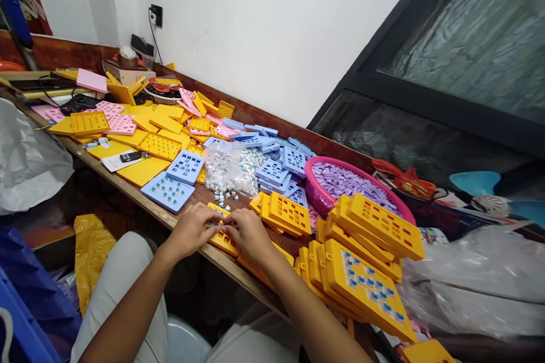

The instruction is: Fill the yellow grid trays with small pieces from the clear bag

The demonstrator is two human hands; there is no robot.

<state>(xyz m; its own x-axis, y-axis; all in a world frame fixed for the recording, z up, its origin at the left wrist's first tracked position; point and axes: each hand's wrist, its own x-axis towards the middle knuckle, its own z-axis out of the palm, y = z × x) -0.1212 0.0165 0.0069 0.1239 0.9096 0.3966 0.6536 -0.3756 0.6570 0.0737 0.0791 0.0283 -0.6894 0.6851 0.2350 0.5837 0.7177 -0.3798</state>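
Observation:
A yellow slotted panel [225, 243] lies at the table's front edge, partly covered by both hands. My left hand [193, 228] rests on its left side, thumb and fingers pinched together. From the right, my right hand [247, 229] reaches onto the same panel, its fingertips also pressed together. Whatever small piece either hand pinches is too small to name. Just behind the panel lie loose small white and blue parts [225, 197], spilling from a clear plastic bag [230, 167]. Left of them sits a light blue panel [168, 190] fitted with blue-topped parts.
Stacks of yellow panels [361, 278] stand at the right. Behind them is a pink basket [310, 184] of purple pieces. Blue panels [293, 160] are piled behind the bag, and yellow and pink panels [159, 146] spread across the left of the table.

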